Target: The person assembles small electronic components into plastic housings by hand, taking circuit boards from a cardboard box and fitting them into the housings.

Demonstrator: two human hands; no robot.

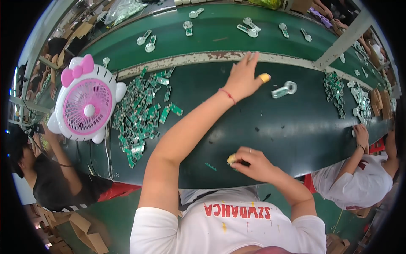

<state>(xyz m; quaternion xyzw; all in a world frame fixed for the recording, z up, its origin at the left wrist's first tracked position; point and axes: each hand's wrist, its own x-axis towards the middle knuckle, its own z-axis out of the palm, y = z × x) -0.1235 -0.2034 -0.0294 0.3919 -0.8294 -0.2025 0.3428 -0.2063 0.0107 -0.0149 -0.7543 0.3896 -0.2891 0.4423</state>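
In the head view, a person in a white shirt (pixel 237 237) sits at the lower edge, both bare hands above a dark green table (pixel 270 135). The left hand (pixel 244 81) is at the upper centre, its forearm stretched up from the lower left. It is open, fingers spread toward the pale, chipped rail (pixel 198 58) behind the table, with a yellow cover on its thumb; nothing shows in its grasp. The right hand (pixel 254 165) is at the lower centre, fingers curled in toward a yellow-covered digit; whether it grips anything, I cannot tell.

A white round-headed piece (pixel 284 89) lies right of the left hand, apart from it. A thin green strip (pixel 210 166) lies left of the right hand.

At centre left spreads a heap of green circuit boards (pixel 137 114), next to a white fan (pixel 89 109) with a pink bow. Across the top, a green belt (pixel 220 21) carries scattered white pieces (pixel 187 28). At the right are more boards (pixel 334 91) and a pile of white parts (pixel 361 101). Co-workers sit at the left (pixel 55 178) and right (pixel 357 182) edges.
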